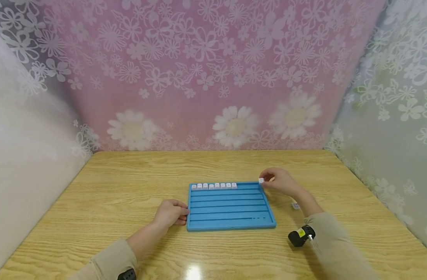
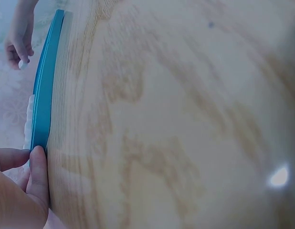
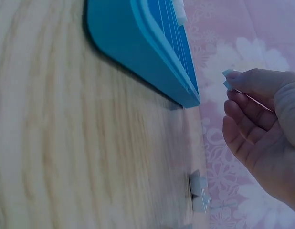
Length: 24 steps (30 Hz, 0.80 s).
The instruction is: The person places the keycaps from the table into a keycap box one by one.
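A shallow blue tray with raised ridges across it lies on the table. Along its back row, from the left corner to about the middle, stand several white keycaps side by side. My left hand grips the tray's left edge, thumb and fingers at the rim in the left wrist view. Over the tray's back right corner, my right hand pinches one white keycap between thumb and fingertips. That keycap shows above the rim, and the other fingers curl loosely below it.
Right of the tray, near the right forearm, a loose white keycap lies on the wooden table; the right wrist view shows white keycaps close together there. A flowered pink curtain hangs behind, with pale cloth at both sides.
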{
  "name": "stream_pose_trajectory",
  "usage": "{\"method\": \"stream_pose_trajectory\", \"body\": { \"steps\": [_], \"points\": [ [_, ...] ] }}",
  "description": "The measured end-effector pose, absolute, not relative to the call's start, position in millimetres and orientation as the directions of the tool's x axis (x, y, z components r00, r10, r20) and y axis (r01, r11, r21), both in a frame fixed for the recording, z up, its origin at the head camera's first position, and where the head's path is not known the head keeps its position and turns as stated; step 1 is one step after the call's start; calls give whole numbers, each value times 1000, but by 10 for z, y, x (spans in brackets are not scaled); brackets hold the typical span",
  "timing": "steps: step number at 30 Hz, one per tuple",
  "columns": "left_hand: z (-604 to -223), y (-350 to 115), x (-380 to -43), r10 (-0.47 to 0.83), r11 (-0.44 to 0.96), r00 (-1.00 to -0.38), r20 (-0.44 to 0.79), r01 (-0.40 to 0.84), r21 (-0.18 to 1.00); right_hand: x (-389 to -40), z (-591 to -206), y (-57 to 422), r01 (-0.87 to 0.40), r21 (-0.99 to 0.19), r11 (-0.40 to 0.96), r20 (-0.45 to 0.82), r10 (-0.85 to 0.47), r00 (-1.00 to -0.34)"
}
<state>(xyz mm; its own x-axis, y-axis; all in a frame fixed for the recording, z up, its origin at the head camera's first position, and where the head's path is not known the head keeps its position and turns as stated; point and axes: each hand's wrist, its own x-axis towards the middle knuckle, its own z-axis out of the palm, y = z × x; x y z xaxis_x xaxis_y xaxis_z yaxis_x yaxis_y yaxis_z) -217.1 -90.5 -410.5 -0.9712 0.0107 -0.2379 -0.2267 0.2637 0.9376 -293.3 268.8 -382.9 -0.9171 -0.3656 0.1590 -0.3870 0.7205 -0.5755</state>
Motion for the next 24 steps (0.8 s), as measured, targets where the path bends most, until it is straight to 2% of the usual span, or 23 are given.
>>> {"method": "stream_pose_trajectory", "body": {
  "steps": [24],
  "points": [
    [-4114, -909, -2175, 19, 255, -973, -229, -217, 942, -3063, -3861, 2267, -355, -585, 729, 90, -377, -922]
  ]
}}
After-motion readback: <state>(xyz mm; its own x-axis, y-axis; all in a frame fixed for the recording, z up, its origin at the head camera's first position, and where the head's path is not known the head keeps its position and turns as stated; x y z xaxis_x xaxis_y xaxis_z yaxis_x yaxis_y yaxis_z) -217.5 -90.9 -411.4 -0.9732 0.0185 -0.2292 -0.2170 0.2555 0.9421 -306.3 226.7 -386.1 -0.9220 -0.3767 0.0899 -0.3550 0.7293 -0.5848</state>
